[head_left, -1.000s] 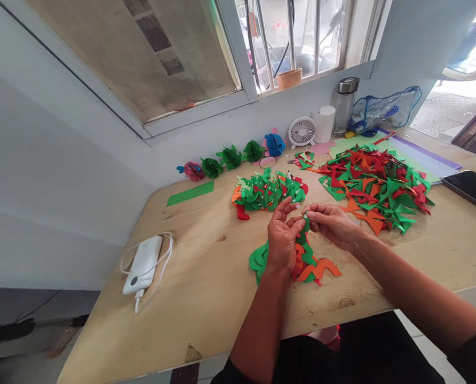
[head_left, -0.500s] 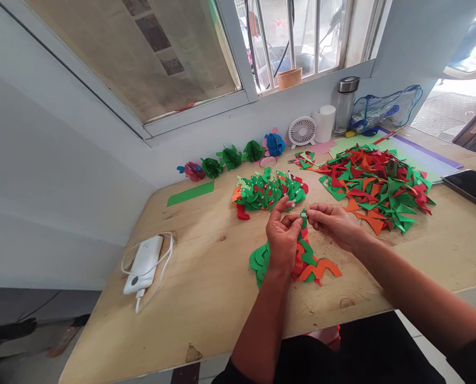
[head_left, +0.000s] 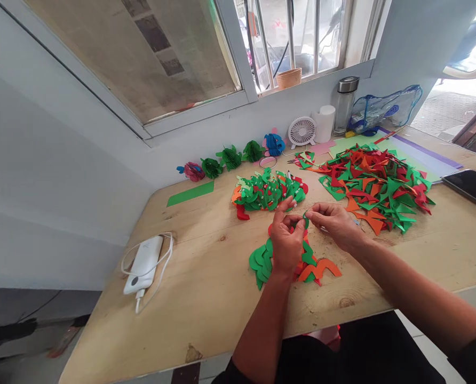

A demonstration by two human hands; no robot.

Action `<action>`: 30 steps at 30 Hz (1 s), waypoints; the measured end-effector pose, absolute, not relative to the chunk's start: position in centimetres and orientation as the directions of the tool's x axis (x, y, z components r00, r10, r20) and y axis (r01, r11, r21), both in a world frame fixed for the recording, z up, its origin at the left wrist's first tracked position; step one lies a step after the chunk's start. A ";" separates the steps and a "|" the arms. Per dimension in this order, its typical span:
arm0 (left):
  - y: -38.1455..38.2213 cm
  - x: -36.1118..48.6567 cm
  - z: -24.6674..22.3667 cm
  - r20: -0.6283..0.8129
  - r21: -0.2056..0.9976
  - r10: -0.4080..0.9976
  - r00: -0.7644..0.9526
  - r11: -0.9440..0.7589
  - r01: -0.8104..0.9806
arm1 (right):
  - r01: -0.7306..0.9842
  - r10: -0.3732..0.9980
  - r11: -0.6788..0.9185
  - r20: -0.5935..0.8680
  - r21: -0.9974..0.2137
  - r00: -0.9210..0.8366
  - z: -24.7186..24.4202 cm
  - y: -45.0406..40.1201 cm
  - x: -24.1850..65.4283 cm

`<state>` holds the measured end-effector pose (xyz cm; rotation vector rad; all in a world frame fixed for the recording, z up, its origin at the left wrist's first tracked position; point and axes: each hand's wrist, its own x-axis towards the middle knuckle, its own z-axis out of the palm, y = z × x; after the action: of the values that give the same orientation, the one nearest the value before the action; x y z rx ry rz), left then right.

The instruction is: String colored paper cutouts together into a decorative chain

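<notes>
Between my two hands is a small green paper piece (head_left: 306,221), mostly hidden by the fingers. My left hand (head_left: 286,240) is closed on it, thumb against the fingers. My right hand (head_left: 334,224) pinches its upper end from the other side. Below and partly behind my left hand lie green curved paper cut-outs (head_left: 261,261) and orange paper arcs (head_left: 326,266), mixed with red ones. Just beyond my fingers sits a heap of green and red cut-outs (head_left: 268,193) with small white patches on them.
A large pile of red, green and orange scraps (head_left: 382,186) lies to the right, with a phone (head_left: 472,186) beside it. A power bank (head_left: 144,264) with a cable rests at left. Paper figures, a small fan (head_left: 302,131) and a glass bottle (head_left: 346,106) line the wall.
The green paper piece, which stood upright with a white patch showing, now looks bent over between my fingertips, its patch hidden. My left hand has shifted slightly right.
</notes>
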<state>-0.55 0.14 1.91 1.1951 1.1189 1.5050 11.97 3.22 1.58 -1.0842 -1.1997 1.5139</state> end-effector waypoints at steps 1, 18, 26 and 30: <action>0.1 -0.5 1.9 0.191 0.974 0.972 -0.140 -0.205 -0.098 | -0.121 0.974 -0.114 -0.087 -0.986 -0.209 1.5 3.2 11.9; 0.1 -0.3 2.1 0.151 0.975 0.978 -0.147 -0.172 -0.140 | -0.204 0.979 -0.152 -0.119 -0.967 -0.165 1.9 3.1 11.5; 0.1 -0.3 2.2 0.149 0.973 0.978 -0.147 -0.171 -0.152 | -0.099 0.971 -0.084 -0.059 -0.991 -0.231 1.8 3.1 11.9; 0.2 -0.3 2.0 0.140 0.975 0.980 -0.143 -0.162 -0.152 | -0.080 0.983 -0.073 -0.058 -0.994 -0.175 2.0 3.0 11.8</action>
<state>-0.27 0.15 2.03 1.1297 1.1041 1.4919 11.78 3.03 2.01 -1.1059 -1.2380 1.4252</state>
